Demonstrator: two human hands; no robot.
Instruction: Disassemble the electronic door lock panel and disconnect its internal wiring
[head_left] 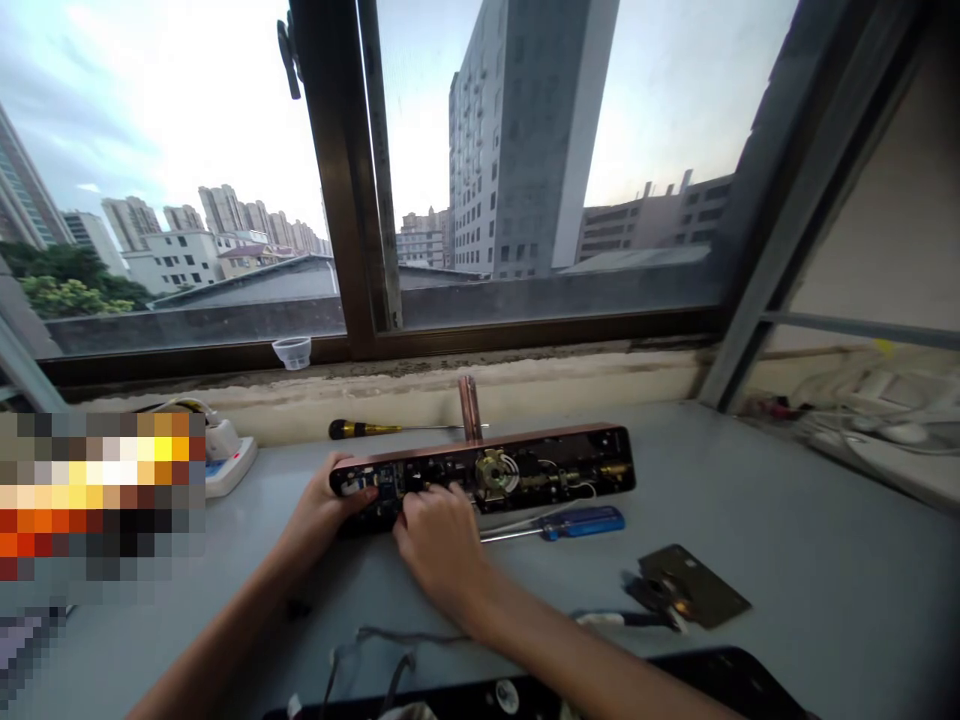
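Observation:
A long, narrow device housing (551, 475) with a copper-coloured edge stands on the table, its open side showing a circuit board (386, 482), wires and brass-coloured fittings. My left hand (334, 500) grips its left end, thumb pressed against the board area. Curled fingers of my right hand (442, 530) reach inside, just right of the board; their tips are hidden, so whatever they pinch cannot be made out. A copper-coloured post (469, 408) rises behind the housing. Close to my right hand lies a blue-handled screwdriver (581, 522), its shaft pointing left.
Behind the housing lies a yellow-and-black screwdriver (375, 429). A square plate (694, 585) sits to the right, and a black panel (720, 680) with cables lies at the front edge. A white power strip (234, 465) is at left, a plastic cup (292, 352) on the sill.

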